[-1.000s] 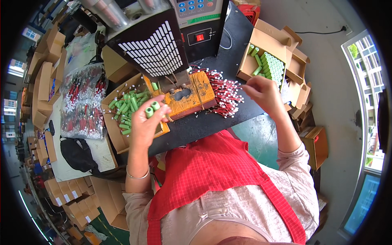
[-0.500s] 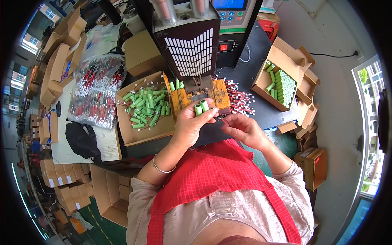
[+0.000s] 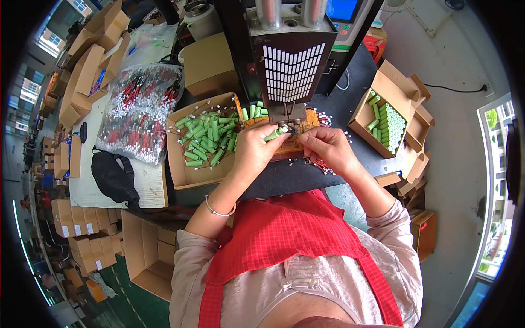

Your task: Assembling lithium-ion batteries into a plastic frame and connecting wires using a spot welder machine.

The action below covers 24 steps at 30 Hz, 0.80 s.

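My left hand (image 3: pixel 256 148) is closed around a green cylindrical battery cell (image 3: pixel 273 135), tilted with its far end under the electrodes of a spot welder (image 3: pixel 289 117). A second cell, if still in that hand, is hidden by the fingers. Close to the same spot, my right hand (image 3: pixel 332 152) pinches what looks like a thin wire lead, mostly covered by the fingertips. Both hands are over the worn orange-yellow block (image 3: pixel 310 118) at the welder's base. Red and black leads with white connectors (image 3: pixel 324 167) lie beside and partly under my right hand.
Left of the welder stands a carton (image 3: pixel 199 180) of green cells with leads. A carton (image 3: pixel 377 139) of bare green cells sits at right. Bagged wire leads (image 3: pixel 139 112) and a black pouch (image 3: pixel 114 177) lie on the left board. The welder's slotted front (image 3: pixel 292 71) rises ahead.
Both hands have moved forward to the welder's electrodes. The cells, held upright in my left hand before, are now tilted toward the electrodes. The view has shifted slightly.
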Motion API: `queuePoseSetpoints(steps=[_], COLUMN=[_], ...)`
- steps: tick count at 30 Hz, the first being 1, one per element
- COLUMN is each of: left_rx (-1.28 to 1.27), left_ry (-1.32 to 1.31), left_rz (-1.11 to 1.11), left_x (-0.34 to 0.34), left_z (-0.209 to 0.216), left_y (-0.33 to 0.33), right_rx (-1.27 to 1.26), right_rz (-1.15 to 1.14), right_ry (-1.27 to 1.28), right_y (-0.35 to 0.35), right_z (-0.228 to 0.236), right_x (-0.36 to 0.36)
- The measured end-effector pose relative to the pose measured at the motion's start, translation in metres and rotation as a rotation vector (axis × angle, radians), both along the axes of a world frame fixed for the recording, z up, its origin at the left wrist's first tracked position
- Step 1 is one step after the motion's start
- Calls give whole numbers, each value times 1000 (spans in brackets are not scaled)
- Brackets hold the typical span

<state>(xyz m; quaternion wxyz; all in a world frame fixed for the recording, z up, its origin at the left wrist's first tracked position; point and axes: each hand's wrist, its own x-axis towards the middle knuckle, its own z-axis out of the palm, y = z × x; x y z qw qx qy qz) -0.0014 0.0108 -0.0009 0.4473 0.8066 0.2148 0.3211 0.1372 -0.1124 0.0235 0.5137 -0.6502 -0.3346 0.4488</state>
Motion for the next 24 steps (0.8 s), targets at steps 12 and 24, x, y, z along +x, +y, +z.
queuePoseSetpoints(steps=[12,24], left_rx=[106,-786], left_ry=[60,65], left_rz=[7,-242], left_x=[4,-18], left_z=[-1,20], left_y=[4,8], right_rx=[-82,171], right_rz=[71,209], right_ry=[-9,-379], right_y=[8,-24], right_z=[6,-1], right_x=[1,9])
